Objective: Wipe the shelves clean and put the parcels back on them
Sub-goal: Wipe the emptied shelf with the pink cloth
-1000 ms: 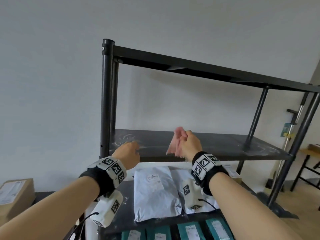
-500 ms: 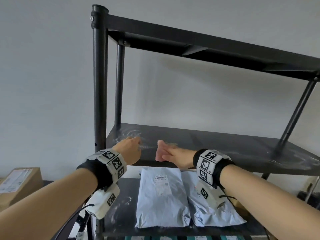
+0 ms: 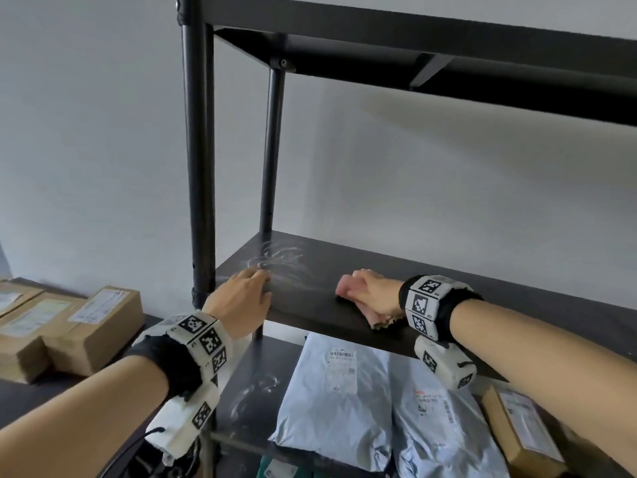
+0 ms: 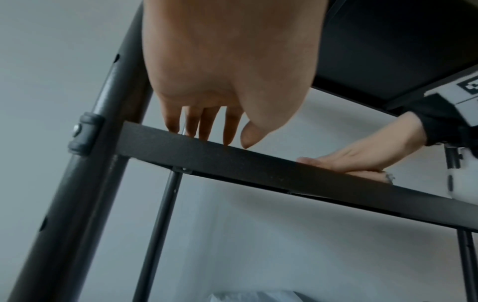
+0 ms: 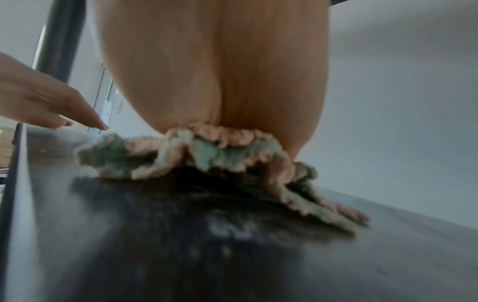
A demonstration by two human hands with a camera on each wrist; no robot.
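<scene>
- Your right hand (image 3: pixel 374 294) is laid flat on the cloth (image 3: pixel 351 288), pressing it onto the middle shelf (image 3: pixel 465 298) near the front edge. The cloth looks soft and light, so I'd keep the palm on top; no need to grip it.
- Your left hand (image 3: pixel 241 298) has its fingers straight, tips resting on the front edge beside the post (image 3: pixel 198 167).
- The shelf looks smooth and hard, with pale streaks (image 3: pixel 279 258) at the back left corner.
- The mailers (image 3: pixel 336 401) lie on the shelf below and look floppy and slippery, so take them by an edge. The boxes (image 3: pixel 69 326) sit off to the left.
- Behind it all there's a plain wall.
</scene>
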